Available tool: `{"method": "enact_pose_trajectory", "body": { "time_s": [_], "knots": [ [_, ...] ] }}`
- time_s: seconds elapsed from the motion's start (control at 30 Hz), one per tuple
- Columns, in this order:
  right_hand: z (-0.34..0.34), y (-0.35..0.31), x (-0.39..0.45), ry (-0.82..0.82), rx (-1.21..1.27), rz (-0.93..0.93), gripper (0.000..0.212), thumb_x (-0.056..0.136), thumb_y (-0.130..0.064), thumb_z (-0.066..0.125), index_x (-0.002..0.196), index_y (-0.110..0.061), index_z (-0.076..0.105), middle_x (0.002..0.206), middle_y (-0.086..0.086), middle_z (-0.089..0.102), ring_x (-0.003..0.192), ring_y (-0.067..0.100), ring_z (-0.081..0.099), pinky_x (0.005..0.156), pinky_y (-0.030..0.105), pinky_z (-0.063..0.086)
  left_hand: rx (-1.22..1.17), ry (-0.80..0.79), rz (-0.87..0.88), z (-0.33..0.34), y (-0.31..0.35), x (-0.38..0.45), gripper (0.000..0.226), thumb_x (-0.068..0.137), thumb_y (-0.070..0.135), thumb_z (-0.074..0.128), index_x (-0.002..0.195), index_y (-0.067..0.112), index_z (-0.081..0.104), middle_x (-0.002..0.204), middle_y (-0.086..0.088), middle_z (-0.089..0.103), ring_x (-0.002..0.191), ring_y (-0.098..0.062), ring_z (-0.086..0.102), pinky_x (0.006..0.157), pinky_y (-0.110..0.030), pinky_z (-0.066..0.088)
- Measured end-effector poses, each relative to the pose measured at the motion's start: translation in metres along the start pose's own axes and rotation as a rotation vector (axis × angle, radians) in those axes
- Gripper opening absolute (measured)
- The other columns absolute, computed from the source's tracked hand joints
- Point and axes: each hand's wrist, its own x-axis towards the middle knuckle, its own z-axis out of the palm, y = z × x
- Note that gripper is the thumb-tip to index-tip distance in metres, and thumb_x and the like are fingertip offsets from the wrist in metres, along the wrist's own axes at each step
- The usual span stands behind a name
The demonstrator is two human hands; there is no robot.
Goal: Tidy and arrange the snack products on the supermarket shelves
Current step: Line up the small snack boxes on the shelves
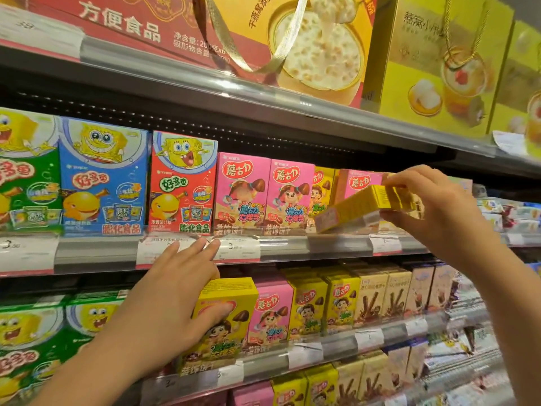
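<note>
My right hand grips a yellow snack box, tilted on its side in front of the middle shelf, near a pink box and a yellow box standing there. My left hand holds another yellow snack box at the front of the lower shelf; the thumb lies across its face while the straight fingers reach up to the price rail. Two pink boxes stand upright on the middle shelf between the two hands.
Cartoon-sponge snack boxes in green, blue and red fill the middle shelf's left. Pink, yellow and beige boxes line the lower shelf. Large gift cartons sit on the top shelf. More boxes stand on the bottom shelf.
</note>
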Motion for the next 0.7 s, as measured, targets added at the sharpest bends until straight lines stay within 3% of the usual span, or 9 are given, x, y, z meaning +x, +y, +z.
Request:
{"method": "enact_pose_trajectory", "body": {
  "time_s": [0.2, 0.37, 0.47, 0.6, 0.7],
  "knots": [
    [-0.009, 0.0, -0.034, -0.014, 0.065, 0.017, 0.053, 0.071, -0.006, 0.085, 0.119, -0.007, 0.064, 0.107, 0.01, 0.07, 0.089, 0.022, 0.063, 0.079, 0.035, 0.05, 0.054, 0.052, 0.017, 0.007, -0.001, 0.0, 0.051, 0.09, 0.078, 0.036, 0.106, 0.036, 0.06, 0.156, 0.006, 0.042, 0.147, -0.015, 0.034, 0.12, -0.038, 0.012],
    [-0.009, 0.007, -0.021, 0.051, 0.041, 0.048, 0.048, 0.077, -0.008, 0.082, 0.121, -0.004, 0.064, 0.108, 0.013, 0.07, 0.089, 0.026, 0.063, 0.074, 0.036, 0.05, 0.081, 0.069, 0.014, 0.006, 0.003, 0.002, 0.05, 0.091, 0.077, 0.034, 0.101, 0.036, 0.061, 0.151, 0.002, 0.05, 0.142, -0.019, 0.043, 0.117, -0.038, 0.015],
    [-0.006, 0.007, -0.003, 0.063, 0.032, 0.058, 0.044, 0.081, -0.014, 0.079, 0.122, -0.007, 0.063, 0.109, 0.012, 0.069, 0.094, 0.03, 0.063, 0.074, 0.046, 0.055, 0.078, 0.057, 0.008, 0.005, 0.004, 0.001, 0.048, 0.091, 0.077, 0.034, 0.101, 0.038, 0.06, 0.152, 0.003, 0.049, 0.142, -0.018, 0.043, 0.118, -0.038, 0.014],
    [0.006, -0.001, 0.016, 0.015, -0.041, 0.037, 0.043, 0.082, -0.022, 0.077, 0.122, -0.015, 0.063, 0.114, 0.006, 0.068, 0.103, 0.028, 0.061, 0.076, 0.035, 0.048, 0.021, 0.021, -0.013, 0.003, 0.001, -0.001, 0.051, 0.088, 0.082, 0.028, 0.103, 0.042, 0.055, 0.158, 0.01, 0.038, 0.149, -0.011, 0.029, 0.121, -0.036, 0.009],
    [0.014, -0.009, 0.025, -0.027, -0.092, 0.04, 0.046, 0.082, -0.023, 0.079, 0.124, -0.018, 0.061, 0.118, 0.005, 0.067, 0.108, 0.028, 0.06, 0.078, 0.04, 0.052, 0.023, 0.022, -0.014, 0.004, 0.001, -0.004, 0.054, 0.089, 0.083, 0.027, 0.106, 0.04, 0.055, 0.16, 0.011, 0.035, 0.15, -0.01, 0.025, 0.122, -0.036, 0.007]
  ]
}}
